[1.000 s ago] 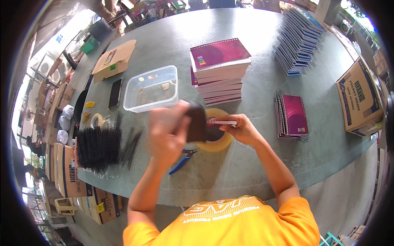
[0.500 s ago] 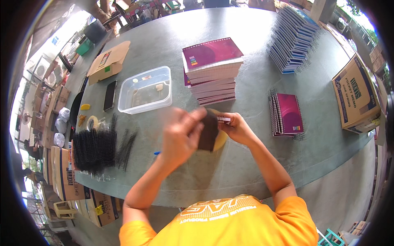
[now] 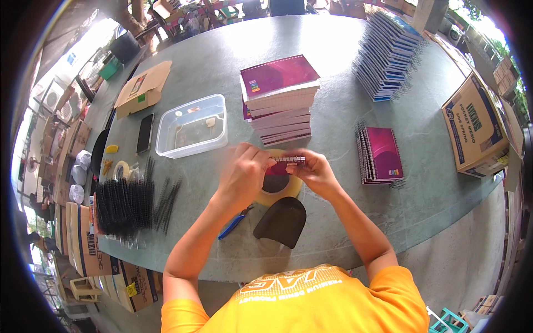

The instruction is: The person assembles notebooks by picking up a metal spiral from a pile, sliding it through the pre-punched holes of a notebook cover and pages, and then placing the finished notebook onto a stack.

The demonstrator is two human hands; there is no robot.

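Note:
Between my two hands is a small maroon notebook, held edge-up with its punched or coiled edge toward the top. My left hand is closed, pinching the notebook's left end; some of its fingers are slightly blurred. My right hand grips the right end between thumb and fingers. Right below the notebook lies a wide roll of yellowish tape, partly covered by it. A dark, round-topped flat piece rests on the table nearer me. Left of that piece are blue-handled pliers, partly hidden by my left forearm.
Unbound maroon notebooks are stacked ahead. Bound maroon notebooks and a tall blue notebook stack stand right, near a cardboard box. Leftward are a clear plastic tub, a phone and black spiral coils.
The dark round-topped piece, earlier raised by my left hand, now lies on the table nearer me. My left hand has come to the notebook. More of the pliers shows.

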